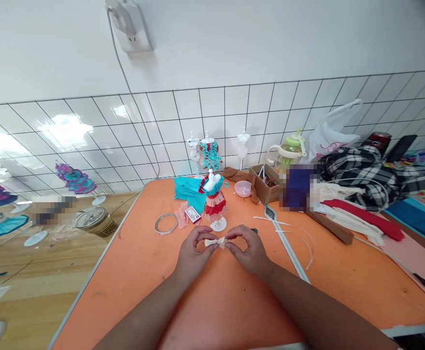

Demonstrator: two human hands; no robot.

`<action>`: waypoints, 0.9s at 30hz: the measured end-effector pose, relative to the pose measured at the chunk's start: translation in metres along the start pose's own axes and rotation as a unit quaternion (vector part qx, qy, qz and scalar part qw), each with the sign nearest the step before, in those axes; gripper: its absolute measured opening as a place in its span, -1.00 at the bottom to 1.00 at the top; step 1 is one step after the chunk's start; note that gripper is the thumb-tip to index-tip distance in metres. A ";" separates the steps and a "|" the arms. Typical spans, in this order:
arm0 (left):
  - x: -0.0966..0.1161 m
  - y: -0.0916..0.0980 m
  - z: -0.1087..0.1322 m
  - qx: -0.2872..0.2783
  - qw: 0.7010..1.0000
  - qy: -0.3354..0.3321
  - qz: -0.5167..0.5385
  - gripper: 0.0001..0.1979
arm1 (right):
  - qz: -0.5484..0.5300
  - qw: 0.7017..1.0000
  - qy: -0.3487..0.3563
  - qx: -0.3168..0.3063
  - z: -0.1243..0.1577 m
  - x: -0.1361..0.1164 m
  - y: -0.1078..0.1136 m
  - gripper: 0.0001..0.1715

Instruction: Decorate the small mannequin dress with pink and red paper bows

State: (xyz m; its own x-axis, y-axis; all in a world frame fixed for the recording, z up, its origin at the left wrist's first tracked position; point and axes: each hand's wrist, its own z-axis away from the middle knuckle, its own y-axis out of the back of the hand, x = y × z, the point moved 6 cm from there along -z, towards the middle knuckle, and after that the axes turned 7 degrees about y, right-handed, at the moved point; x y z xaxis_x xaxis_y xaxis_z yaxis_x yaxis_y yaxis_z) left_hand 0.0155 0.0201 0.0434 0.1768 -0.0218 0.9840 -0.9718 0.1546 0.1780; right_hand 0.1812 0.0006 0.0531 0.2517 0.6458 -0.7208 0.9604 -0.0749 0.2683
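Between my two hands, low over the orange table point(139, 287), is a small cream fabric bow point(216, 241) with a gathered middle. My left hand point(197, 253) pinches its left end between thumb and fingers. On the other end, my right hand point(249, 250) closes thumb and fingertips in the same way. Just beyond the bow stands a miniature dress form point(215, 197) wearing a turquoise, red and pink layered dress. A pink fabric piece point(182, 215) and a small white and red card point(192, 214) lie to its left.
A metal ring point(166, 223) and turquoise cloth point(186, 189) lie left. Behind are more dress forms point(210, 154), a pink bowl point(242, 188) and a cardboard box point(267, 187). White strips point(289, 223), fabric point(362, 218) and a green-lidded jug point(292, 148) are right. Left, a glass jar point(96, 221) stands on wood.
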 end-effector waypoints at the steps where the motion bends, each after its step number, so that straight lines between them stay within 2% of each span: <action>1: 0.003 0.005 0.001 0.026 0.999 -0.027 -0.026 -0.69 | 0.000 1.000 0.018 -0.001 0.000 -0.004 0.001 -0.79; 3: 0.010 0.011 0.003 0.049 0.991 -0.091 -0.087 -0.71 | -0.018 0.999 0.037 -0.002 0.001 -0.009 0.002 -0.67; 5: 0.014 0.012 0.005 0.046 0.975 -0.157 -0.151 -0.75 | -0.048 0.998 0.040 0.001 0.001 -0.010 0.004 -0.58; 10: 0.018 0.011 0.011 0.029 0.938 -0.269 -0.215 -0.84 | -0.078 0.996 0.028 0.018 0.003 -0.006 0.006 -0.59; 14: 0.020 0.009 0.015 -0.001 0.920 -0.294 -0.259 -0.92 | -0.066 0.997 0.029 0.043 0.004 -0.004 0.008 -0.63; 19: 0.020 0.008 0.018 -0.001 0.888 -0.321 -0.329 -0.85 | -0.093 0.995 0.013 0.034 0.002 -0.004 0.009 -0.72; 24: 0.019 0.009 0.020 0.034 0.878 -0.359 -0.316 -0.83 | -0.201 0.977 -0.061 0.028 -0.002 0.007 0.006 -0.70; 27: 0.018 0.006 0.018 0.007 0.883 -0.348 -0.316 -0.82 | -0.280 0.955 -0.097 0.029 -0.002 0.013 0.003 -0.66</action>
State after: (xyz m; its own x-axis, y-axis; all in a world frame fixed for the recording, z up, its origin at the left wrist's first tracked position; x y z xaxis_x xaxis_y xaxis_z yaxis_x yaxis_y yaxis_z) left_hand 0.0097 0.0026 0.0626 0.5501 -0.7011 0.4536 -0.7166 -0.1174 0.6876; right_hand 0.1873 0.0107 0.0456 -0.2910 0.4446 -0.8471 0.9545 0.1946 -0.2258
